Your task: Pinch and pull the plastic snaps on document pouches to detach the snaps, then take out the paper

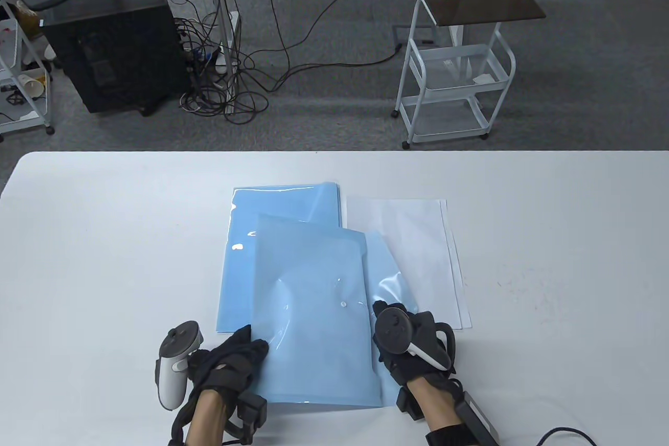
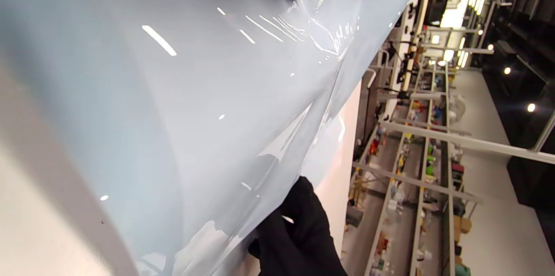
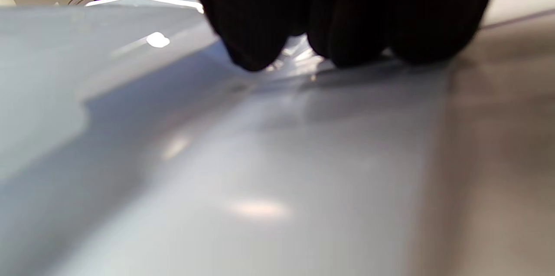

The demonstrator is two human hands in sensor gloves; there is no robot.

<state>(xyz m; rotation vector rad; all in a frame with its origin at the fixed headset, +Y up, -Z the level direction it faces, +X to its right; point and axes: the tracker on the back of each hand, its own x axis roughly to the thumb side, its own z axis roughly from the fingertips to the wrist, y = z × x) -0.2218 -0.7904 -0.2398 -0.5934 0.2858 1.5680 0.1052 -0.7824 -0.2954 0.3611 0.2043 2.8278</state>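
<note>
Because the upper pouch [image 1: 313, 310] is thin glossy blue plastic that already buckles and throws glare near the middle of the frame, it will likely handle as light, floppy and slick, sliding readily over the second pouch [image 1: 277, 205] beneath it and over the table [image 1: 104, 258]. It lies at lower centre of the table view, slightly askew. A small white snap [image 1: 343, 304] shows near its right edge; that, and the flap edge beside it, look like the sensible place to pinch, with the other hand steadying the body so the whole sleeve does not lift. White paper [image 1: 407, 258] lies just beside the pouches, right of centre.

At lower left the left hand [image 1: 230, 357] has its grip clamped on the pouch's left edge, thumb over the sheet. At lower right the right hand [image 1: 407, 341] rests on the pouch's right edge; the right wrist view shows fingertips [image 3: 256, 46] bearing down on the plastic, but whether they pinch it I cannot tell.

No brand, label or legible writing appears on pouches or paper.
</note>
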